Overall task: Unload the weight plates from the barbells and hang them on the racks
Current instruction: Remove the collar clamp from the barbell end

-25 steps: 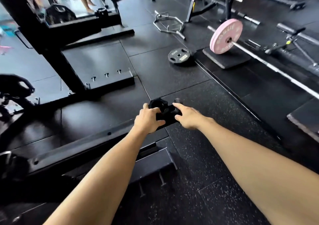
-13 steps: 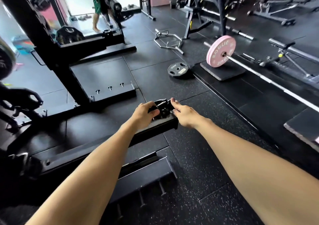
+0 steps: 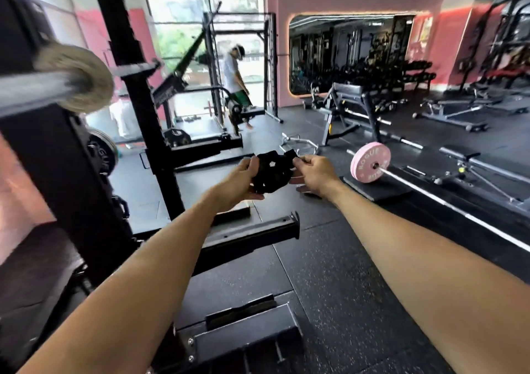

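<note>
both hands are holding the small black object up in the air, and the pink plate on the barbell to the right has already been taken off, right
Not quite. The head view shows the pink plate still on its barbell. The rest holds: the left hand and right hand hold the small black object in the air.

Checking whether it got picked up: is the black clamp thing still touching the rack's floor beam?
Apart. The head view shows the black clamp held up between both hands, with open floor between it and the rack beam.

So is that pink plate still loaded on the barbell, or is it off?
Still loaded: the pink plate stands upright on the barbell, whose end shows through its centre hole.
</note>
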Available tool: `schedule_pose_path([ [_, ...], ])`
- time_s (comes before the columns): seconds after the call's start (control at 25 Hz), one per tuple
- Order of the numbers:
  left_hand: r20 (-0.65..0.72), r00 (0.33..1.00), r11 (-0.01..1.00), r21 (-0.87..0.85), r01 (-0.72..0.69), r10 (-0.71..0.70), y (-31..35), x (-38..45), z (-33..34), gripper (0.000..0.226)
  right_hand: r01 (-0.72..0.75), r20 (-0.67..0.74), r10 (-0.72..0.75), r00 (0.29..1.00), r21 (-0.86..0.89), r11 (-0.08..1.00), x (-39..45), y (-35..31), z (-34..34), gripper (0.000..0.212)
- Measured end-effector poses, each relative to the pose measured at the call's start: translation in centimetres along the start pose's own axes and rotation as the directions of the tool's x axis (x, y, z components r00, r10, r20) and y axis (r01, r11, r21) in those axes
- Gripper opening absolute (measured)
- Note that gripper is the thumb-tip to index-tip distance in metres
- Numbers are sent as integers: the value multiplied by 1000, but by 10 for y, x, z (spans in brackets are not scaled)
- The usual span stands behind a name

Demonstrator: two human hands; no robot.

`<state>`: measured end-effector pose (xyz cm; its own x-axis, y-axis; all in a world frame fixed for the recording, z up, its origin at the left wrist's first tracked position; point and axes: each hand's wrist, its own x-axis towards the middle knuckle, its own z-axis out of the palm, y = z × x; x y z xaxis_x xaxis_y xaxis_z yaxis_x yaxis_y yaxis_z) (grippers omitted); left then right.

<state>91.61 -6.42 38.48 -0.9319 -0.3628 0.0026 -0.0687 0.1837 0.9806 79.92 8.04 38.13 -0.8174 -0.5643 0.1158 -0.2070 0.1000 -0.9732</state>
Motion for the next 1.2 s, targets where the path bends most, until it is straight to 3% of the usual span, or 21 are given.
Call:
schedule_pose_path([
  [0.28, -124, 992, 996, -92, -14, 2, 104, -132, -20, 57, 112, 43, -114, 993, 62, 992, -116, -130, 6, 15],
  [0.4, -199, 979, 982, -191, -6, -33, 140, -180, -32, 53, 145, 82, -152, 985, 80, 986, -152, -176, 20, 20],
  [0.52, -277, 961, 988, -148, -43, 0, 170, -222, -50, 47, 185, 91, -194, 977, 93, 978, -182, -212, 38, 26],
  [0.84, -302, 951, 993, -115, 36, -69, 210, -320, -113, 26, 258, 94, -277, 956, 182, 949, -248, -269, 106, 24],
  [1.2, -303, 944, 988, -111, 104, -133, 196, -386, -173, 30, 244, 206, -277, 939, 174, 954, -283, -287, 177, 37],
])
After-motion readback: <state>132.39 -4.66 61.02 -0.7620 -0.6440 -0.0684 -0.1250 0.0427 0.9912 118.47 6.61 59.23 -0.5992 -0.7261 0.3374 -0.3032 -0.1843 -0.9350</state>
